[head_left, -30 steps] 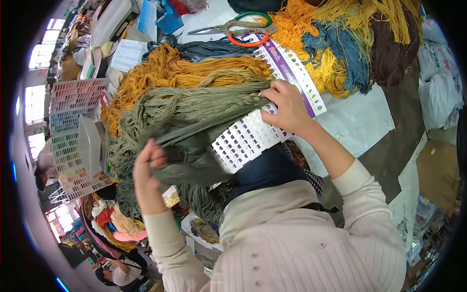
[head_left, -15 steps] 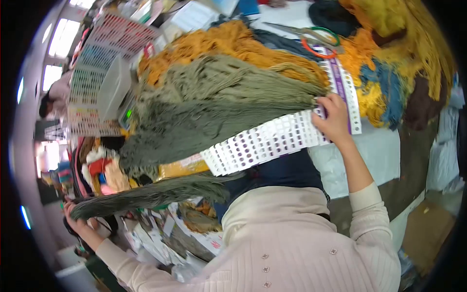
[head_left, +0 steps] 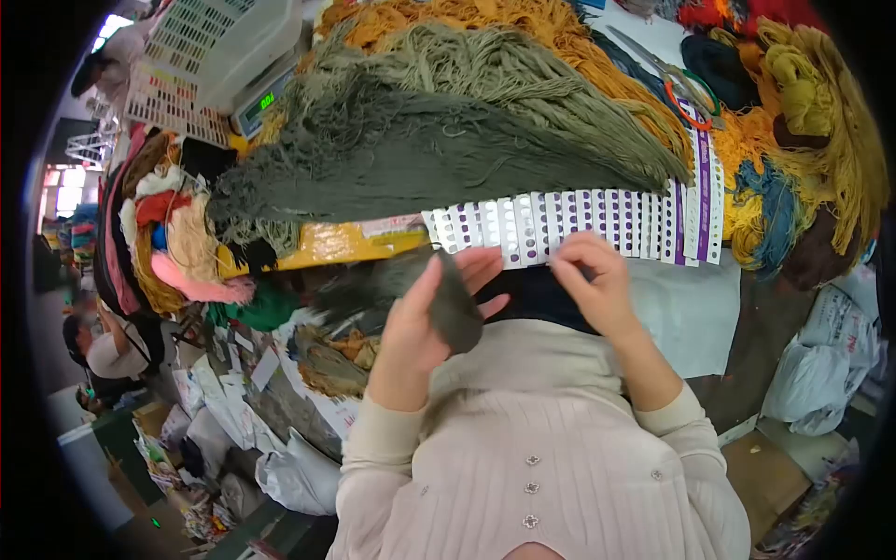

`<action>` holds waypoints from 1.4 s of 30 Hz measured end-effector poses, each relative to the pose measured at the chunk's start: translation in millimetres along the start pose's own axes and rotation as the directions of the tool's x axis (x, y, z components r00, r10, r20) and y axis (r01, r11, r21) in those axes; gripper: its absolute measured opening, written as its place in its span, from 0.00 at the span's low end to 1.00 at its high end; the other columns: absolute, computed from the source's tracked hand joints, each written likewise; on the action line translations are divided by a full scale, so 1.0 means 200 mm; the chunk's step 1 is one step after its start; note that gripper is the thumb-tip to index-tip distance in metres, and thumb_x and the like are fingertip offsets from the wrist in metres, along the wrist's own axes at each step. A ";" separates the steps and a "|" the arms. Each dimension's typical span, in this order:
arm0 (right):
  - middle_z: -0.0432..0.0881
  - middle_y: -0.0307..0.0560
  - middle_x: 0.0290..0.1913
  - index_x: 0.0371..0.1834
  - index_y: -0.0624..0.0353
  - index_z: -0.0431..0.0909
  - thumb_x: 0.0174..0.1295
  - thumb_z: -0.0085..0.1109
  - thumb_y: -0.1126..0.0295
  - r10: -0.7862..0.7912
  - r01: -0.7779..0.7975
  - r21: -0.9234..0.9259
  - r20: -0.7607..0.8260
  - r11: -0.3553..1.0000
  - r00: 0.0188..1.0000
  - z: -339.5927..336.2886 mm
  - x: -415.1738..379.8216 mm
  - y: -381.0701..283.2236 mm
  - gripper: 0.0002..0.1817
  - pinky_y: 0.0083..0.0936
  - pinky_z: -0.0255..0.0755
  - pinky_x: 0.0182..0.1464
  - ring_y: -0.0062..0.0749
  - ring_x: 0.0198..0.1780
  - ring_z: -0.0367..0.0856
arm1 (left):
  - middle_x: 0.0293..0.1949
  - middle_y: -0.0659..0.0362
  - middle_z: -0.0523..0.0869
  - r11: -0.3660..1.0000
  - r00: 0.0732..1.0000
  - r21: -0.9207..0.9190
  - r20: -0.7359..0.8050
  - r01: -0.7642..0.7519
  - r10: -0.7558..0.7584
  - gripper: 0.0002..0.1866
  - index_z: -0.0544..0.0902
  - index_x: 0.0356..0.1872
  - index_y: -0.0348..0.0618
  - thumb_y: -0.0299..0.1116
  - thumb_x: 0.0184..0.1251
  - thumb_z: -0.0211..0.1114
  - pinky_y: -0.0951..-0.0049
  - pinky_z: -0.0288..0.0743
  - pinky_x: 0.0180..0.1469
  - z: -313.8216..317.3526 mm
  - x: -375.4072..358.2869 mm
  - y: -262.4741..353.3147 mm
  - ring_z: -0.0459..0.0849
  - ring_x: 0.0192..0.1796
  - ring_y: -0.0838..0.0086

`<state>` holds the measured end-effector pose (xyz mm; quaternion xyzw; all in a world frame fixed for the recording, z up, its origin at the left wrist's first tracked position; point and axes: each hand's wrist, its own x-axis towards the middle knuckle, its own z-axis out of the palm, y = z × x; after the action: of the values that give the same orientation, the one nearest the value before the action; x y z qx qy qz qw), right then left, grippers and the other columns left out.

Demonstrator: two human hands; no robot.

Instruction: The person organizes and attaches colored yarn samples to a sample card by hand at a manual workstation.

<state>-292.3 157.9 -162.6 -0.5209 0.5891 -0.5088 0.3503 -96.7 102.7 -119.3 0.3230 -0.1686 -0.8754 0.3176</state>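
A hank of dark grey-green yarn [head_left: 457, 303] hangs across my left hand [head_left: 408, 341], its loose end trailing left and blurred. The thumb and fingers of that hand curve around the folded part. To the right, my right hand [head_left: 602, 285] hovers in front of my waist with thumb and fingertips drawn together; anything between them is too small to make out. Just beyond both hands lies a row of white punched cards [head_left: 560, 224]. A wide spread of dark green yarn [head_left: 420, 149] covers the table behind the cards, beside lighter olive yarn [head_left: 523, 79].
Orange-handled scissors [head_left: 667, 79] lie at the back right near yellow and blue yarn [head_left: 770, 210]. A digital scale [head_left: 261, 105] and a plastic basket [head_left: 182, 89] stand at the back left. Plastic bags [head_left: 812, 359] sit at right. Other people [head_left: 112, 350] are at the far left.
My left hand has swung in from the far left to my front, bringing the yarn hank. My right hand has left the strands' right end at the cards and come nearer my body.
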 end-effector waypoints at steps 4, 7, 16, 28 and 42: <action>0.74 0.42 0.31 0.28 0.68 0.75 0.49 0.53 0.79 0.286 -0.418 0.529 0.314 0.739 0.905 0.23 0.03 -0.25 0.04 0.10 0.65 0.24 0.17 0.23 0.71 | 0.55 0.51 0.65 0.993 0.997 0.102 0.054 -0.065 0.060 0.27 0.60 0.55 0.32 0.46 0.65 0.35 0.65 0.60 0.55 0.00 -0.03 -0.05 0.64 0.57 0.68; 0.75 0.39 0.22 0.31 0.67 0.75 0.50 0.52 0.78 0.353 -0.580 0.427 0.501 0.694 0.791 0.27 0.05 -0.21 0.06 0.11 0.63 0.22 0.17 0.22 0.71 | 0.55 0.51 0.65 0.991 0.994 0.103 0.081 -0.086 0.078 0.29 0.58 0.55 0.30 0.47 0.65 0.34 0.73 0.62 0.53 -0.04 -0.08 -0.07 0.66 0.54 0.70; 0.75 0.44 0.20 0.28 0.69 0.77 0.50 0.49 0.78 0.390 -0.579 0.634 0.429 0.513 0.815 0.24 0.00 -0.21 0.06 0.15 0.63 0.20 0.20 0.16 0.69 | 0.47 0.49 0.73 0.936 0.981 0.301 -0.011 -0.184 0.196 0.17 0.68 0.47 0.26 0.28 0.58 0.49 0.73 0.67 0.48 -0.04 -0.06 -0.12 0.73 0.46 0.71; 0.72 0.40 0.16 0.25 0.69 0.76 0.47 0.52 0.81 0.384 -0.594 0.471 0.471 0.652 0.794 0.23 0.01 -0.22 0.03 0.09 0.55 0.16 0.13 0.14 0.64 | 0.45 0.47 0.74 0.982 0.982 -0.017 0.000 -0.190 0.190 0.11 0.73 0.39 0.28 0.25 0.58 0.50 0.71 0.70 0.46 -0.03 -0.06 -0.10 0.75 0.42 0.70; 0.77 0.46 0.28 0.28 0.68 0.74 0.49 0.51 0.79 0.305 -0.644 0.684 0.567 0.344 0.765 0.20 0.02 -0.19 0.05 0.13 0.63 0.22 0.13 0.17 0.64 | 0.42 0.47 0.75 0.985 0.985 0.009 -0.030 -0.171 0.172 0.11 0.73 0.39 0.28 0.26 0.59 0.50 0.72 0.72 0.45 -0.06 -0.06 -0.12 0.76 0.41 0.70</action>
<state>-246.5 146.5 -134.3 -0.1590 0.3165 -0.5029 0.7884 -93.5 127.8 -134.5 0.3217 -0.1937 -0.8392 0.3932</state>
